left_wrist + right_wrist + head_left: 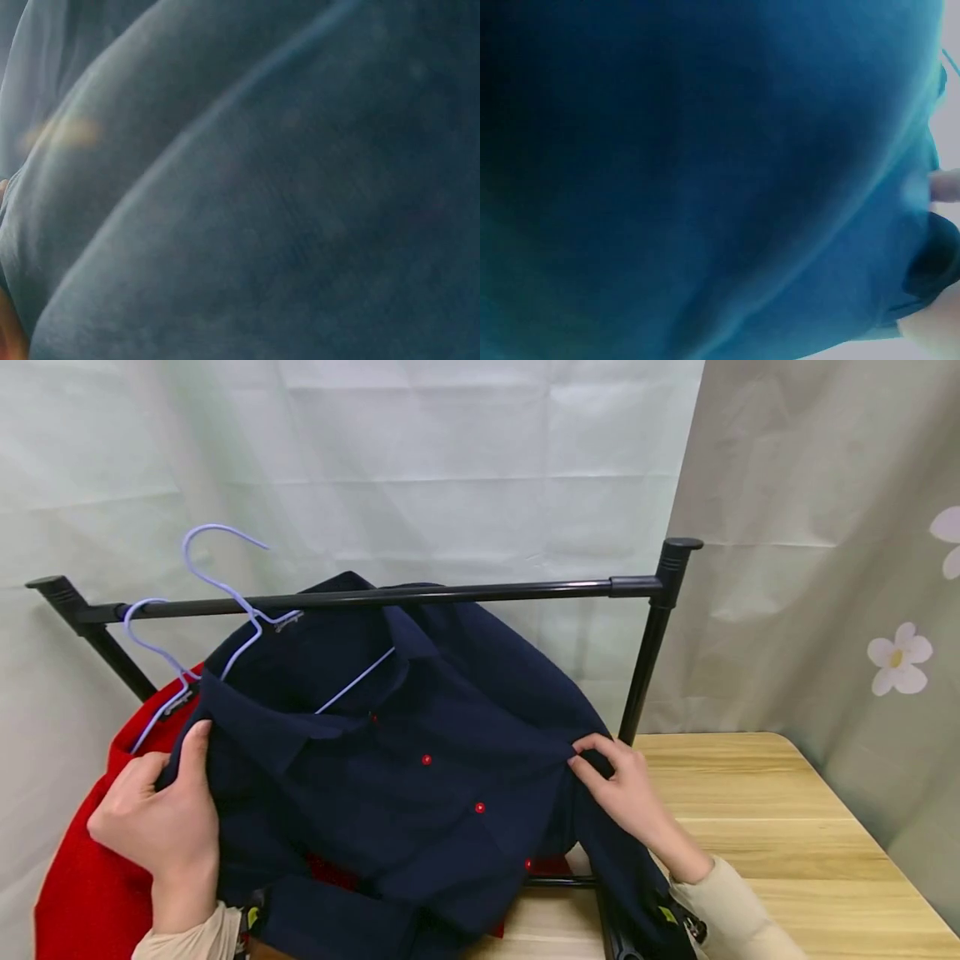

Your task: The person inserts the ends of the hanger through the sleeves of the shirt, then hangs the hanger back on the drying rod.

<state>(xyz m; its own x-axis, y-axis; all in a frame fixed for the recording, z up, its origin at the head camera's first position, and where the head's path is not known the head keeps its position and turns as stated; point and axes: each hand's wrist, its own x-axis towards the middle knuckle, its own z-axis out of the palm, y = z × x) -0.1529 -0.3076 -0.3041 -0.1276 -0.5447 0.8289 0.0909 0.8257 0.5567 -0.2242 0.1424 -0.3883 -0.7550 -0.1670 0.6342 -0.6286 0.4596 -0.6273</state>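
A dark navy shirt (360,777) with red buttons is spread between my two hands near a black rack rail. My left hand (168,814) grips its shoulder area at the left, thumb on the outside of the cloth. At the right, my right hand (618,785) pinches a fold of the shirt between thumb and fingertips. A lilac hanger (217,581) sits partly inside the collar, with its hook above the rail. Navy cloth fills most of both wrist views, with only slivers of fingers showing.
The black garment rack (450,595) crosses the middle of the head view. Behind the shirt at left hangs a red garment (90,852) on a second lilac hanger (150,643). A wooden table (787,827) lies at right, with curtains behind.
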